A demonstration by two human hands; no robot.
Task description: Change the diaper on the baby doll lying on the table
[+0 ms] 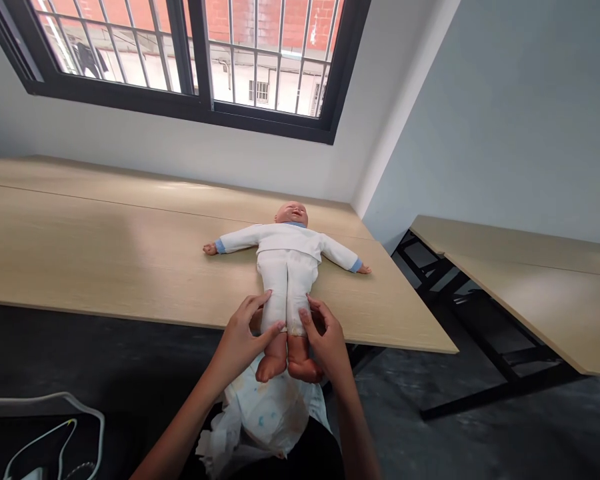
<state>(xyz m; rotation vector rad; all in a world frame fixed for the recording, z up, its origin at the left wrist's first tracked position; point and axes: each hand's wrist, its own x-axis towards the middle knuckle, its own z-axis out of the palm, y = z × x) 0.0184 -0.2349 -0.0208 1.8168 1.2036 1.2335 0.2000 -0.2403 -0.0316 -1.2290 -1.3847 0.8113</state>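
A baby doll [295,217] lies on its back on the wooden table, arms spread and head toward the window. It wears a white long-sleeved top [290,238] with blue cuffs and collar, and white trousers [275,280]. My left hand [247,333] is wrapped round the trouser leg on the left, its thumb across the front near the hem. On the other side, my right hand [326,337] holds the right trouser leg, thumb in front. The doll's bare feet stick out past the table's edge. Beneath them, a white diaper with pale prints [273,413] rests on my lap.
The light wooden table [130,253] runs along the wall under a barred window [270,60]. To the right stands another table [540,280] on black folding legs [495,360]. White cables [65,400] lie on a dark surface at lower left.
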